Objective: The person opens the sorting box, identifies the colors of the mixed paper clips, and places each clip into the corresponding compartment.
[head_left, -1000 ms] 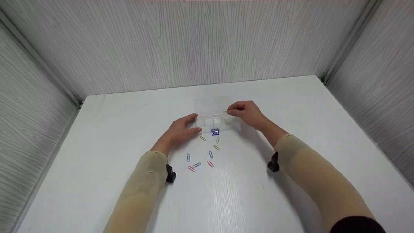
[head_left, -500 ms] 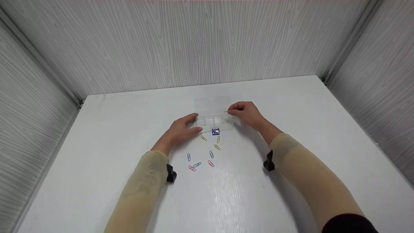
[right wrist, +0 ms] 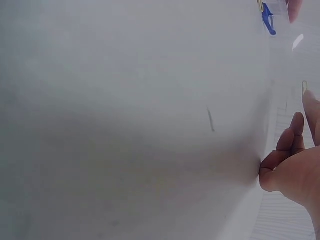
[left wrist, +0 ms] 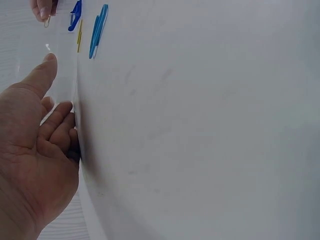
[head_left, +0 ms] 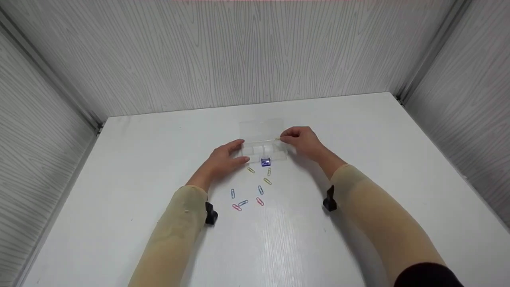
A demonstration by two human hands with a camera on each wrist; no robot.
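Note:
A clear plastic compartment box (head_left: 258, 150) lies on the table with its lid (head_left: 261, 129) folded back and a blue latch (head_left: 265, 162) at the front. My left hand (head_left: 223, 161) holds the box's left end, index finger at the rear corner and thumb at the front one. Between thumb and fingertips, my right hand (head_left: 305, 141) pinches a yellow paper clip (right wrist: 304, 87) over the box's rear right part. Loose in front of the box are several paper clips: yellow ones (head_left: 267, 181), blue ones (head_left: 260, 190) and two red ones (head_left: 259, 201).
The white table (head_left: 279, 247) is enclosed by a wood-grain back panel (head_left: 247, 56) and side panels. Black camera mounts (head_left: 211, 214) sit at both wrists, above the tabletop.
My right forearm has swung slightly inward to the left, and the right hand has dipped a little with the yellow paper clip. The left hand stays on the box.

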